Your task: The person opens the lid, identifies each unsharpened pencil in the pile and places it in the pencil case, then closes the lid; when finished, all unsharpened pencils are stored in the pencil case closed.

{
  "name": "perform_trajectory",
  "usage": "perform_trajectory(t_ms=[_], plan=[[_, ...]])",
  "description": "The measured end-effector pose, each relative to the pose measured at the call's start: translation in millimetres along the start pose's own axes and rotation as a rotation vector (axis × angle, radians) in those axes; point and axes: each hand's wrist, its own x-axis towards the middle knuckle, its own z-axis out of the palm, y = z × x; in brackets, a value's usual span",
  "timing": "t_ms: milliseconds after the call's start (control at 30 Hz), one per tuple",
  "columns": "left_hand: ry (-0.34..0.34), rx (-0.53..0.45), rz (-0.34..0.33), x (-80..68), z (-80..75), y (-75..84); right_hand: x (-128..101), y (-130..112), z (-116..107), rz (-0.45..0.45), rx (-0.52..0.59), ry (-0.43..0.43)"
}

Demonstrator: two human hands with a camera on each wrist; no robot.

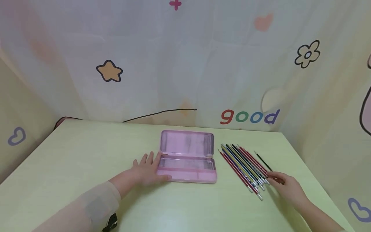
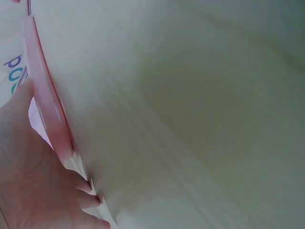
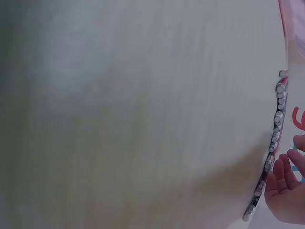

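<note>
- The pink case (image 1: 187, 157) lies open near the middle of the table (image 1: 72, 154), its lid folded back toward the wall and its tray side nearer to the person.
- The left hand (image 1: 149, 170) rests flat on the table at the left end of the case. Its fingers are straight and spread, and the thumb lies along the front left corner of the tray. It grasps nothing; it only touches the case.
- In the left wrist view, the left hand (image 2: 28, 181) shows beside the pink edge of the case (image 2: 45, 95), with the fingertips touching the table (image 2: 190, 119).
- A row of pencils (image 1: 244, 167) lies to the right of the case, apart from it. They lie side by side on a slant, with the eraser ends pointing toward the front right.
- One black pencil (image 1: 263, 161) lies a little apart, on the right of the row.
- The right hand (image 1: 285, 187) is at the near end of the pencils. Its fingers are stretched out, and the fingertips touch the rightmost pencils close to the eraser ends. The fingers are not curled around any pencil.
- In the right wrist view, the eraser ends of the pencils (image 3: 276, 124) line up at the right edge, and the right hand (image 3: 286, 191) is just beside them with relaxed fingers.
</note>
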Motion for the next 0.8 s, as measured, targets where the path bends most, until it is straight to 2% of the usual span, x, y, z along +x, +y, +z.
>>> perform_trajectory(t_ms=[300, 567, 800], plan=[[-0.054, -0.007, -0.008, -0.8, -5.4, 1.8, -4.8, 4.8, 1.6, 0.004, -0.016, -0.024], [-0.05, -0.005, -0.01, 3.9, -7.3, 1.1, -3.8, 4.5, 1.6, 0.019, -0.045, -0.023], [-0.077, -0.024, -0.026, 2.6, -6.2, 1.7, -4.4, 5.9, 4.3, 0.035, -0.084, -0.015]])
